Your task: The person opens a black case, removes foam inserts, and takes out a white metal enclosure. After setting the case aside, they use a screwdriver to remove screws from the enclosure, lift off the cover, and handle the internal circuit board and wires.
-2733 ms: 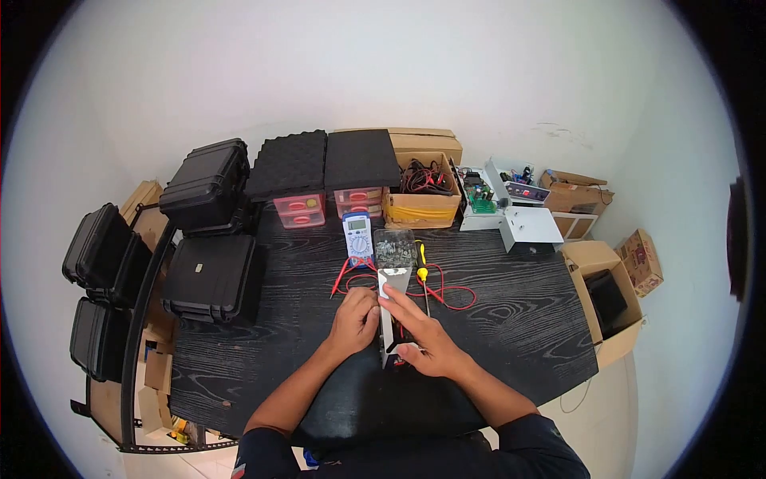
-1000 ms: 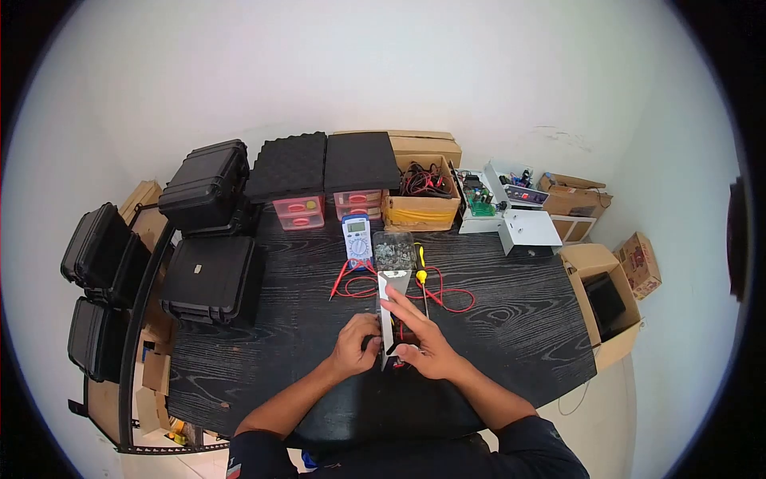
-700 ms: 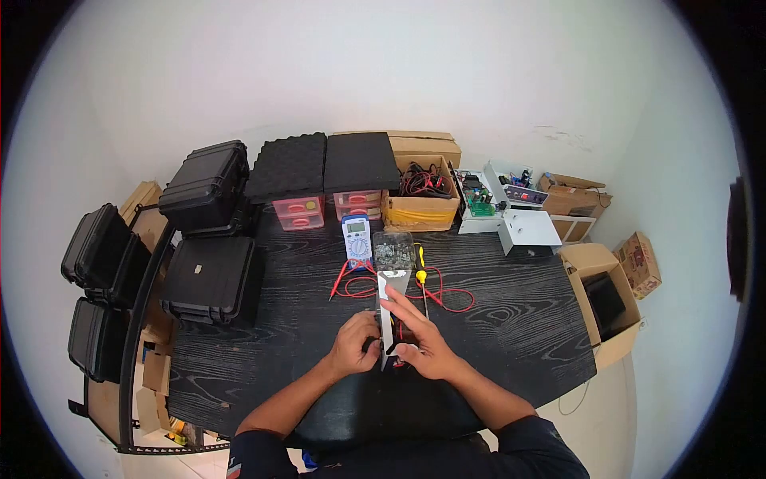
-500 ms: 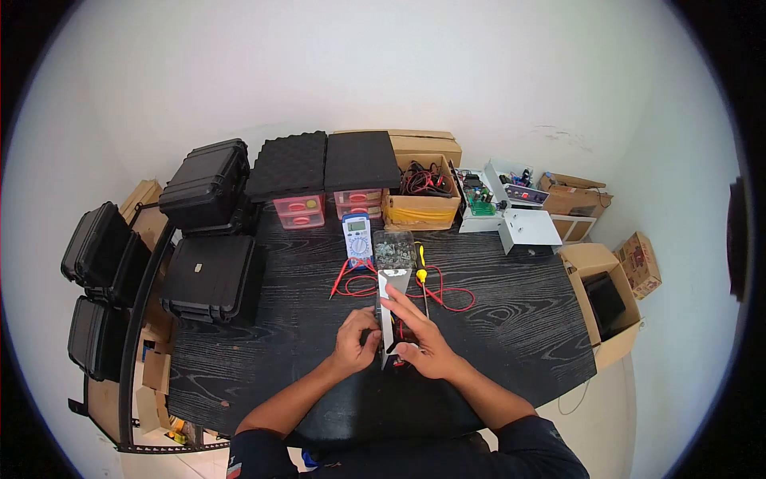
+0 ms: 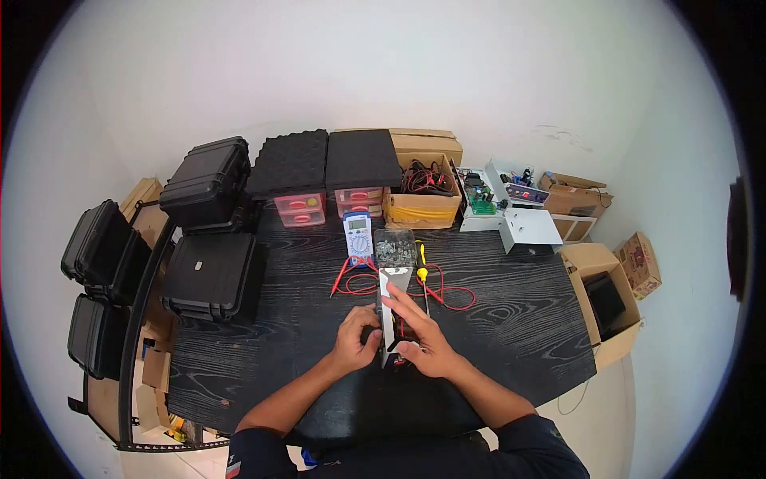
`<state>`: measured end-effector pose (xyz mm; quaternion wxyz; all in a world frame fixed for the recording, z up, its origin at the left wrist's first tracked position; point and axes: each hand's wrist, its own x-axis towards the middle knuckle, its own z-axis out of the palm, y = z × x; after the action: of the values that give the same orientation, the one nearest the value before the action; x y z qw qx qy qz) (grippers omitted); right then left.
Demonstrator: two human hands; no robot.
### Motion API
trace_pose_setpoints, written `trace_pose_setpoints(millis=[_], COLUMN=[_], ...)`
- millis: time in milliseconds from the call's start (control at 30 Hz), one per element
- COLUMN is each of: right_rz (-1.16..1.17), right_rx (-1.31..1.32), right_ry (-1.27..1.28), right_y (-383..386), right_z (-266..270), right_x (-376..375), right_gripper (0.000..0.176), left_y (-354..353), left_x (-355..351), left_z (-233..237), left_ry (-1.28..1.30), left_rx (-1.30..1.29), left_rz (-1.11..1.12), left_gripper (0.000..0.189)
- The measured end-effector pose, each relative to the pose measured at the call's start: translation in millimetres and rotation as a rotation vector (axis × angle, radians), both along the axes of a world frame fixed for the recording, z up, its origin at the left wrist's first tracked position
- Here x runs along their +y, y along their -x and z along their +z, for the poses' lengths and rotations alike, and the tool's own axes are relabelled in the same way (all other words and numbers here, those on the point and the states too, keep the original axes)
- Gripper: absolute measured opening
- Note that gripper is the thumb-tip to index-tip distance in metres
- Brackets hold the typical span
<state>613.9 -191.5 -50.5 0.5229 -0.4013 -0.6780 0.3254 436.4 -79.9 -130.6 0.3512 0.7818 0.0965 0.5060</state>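
A white metal case [image 5: 388, 315] stands on edge on the dark table, with wires and small parts showing on its right side. My left hand [image 5: 356, 339] is at its left face, fingers bent around something I cannot make out. Against the right side lies my right hand [image 5: 424, 343], its fingers stretched along the case and its thumb at the lower end. Just beyond are a clear tray of small parts [image 5: 394, 248], a blue and white multimeter [image 5: 358, 236] with red leads, and a yellow and black screwdriver [image 5: 422, 274].
Black hard cases [image 5: 209, 271] stand at the left. Along the back are drawers [image 5: 301, 209] under black foam, a cardboard box of cables [image 5: 421, 214] and opened white housings with circuit boards [image 5: 481, 199]. An open cardboard box [image 5: 614, 339] is at the right.
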Motion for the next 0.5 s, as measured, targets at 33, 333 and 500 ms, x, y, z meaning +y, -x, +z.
trace_pose_setpoints(millis=[33, 333, 500], right_rz=[0.006, -0.037, -0.025], right_rx=[0.003, -0.051, 0.012], right_ry=[0.001, -0.015, 0.039], right_y=[0, 1, 4], right_z=[0, 5, 9], right_x=[0, 0, -4], right_gripper=[0.077, 0.086, 0.085], left_y=[1, 5, 1], left_x=[0, 9, -1], left_z=[1, 3, 5], left_ry=[-0.020, -0.220, -0.020], left_rx=[-0.006, 0.061, 0.008], left_rz=[-0.019, -0.027, 0.013], left_gripper=[0.017, 0.013, 0.013])
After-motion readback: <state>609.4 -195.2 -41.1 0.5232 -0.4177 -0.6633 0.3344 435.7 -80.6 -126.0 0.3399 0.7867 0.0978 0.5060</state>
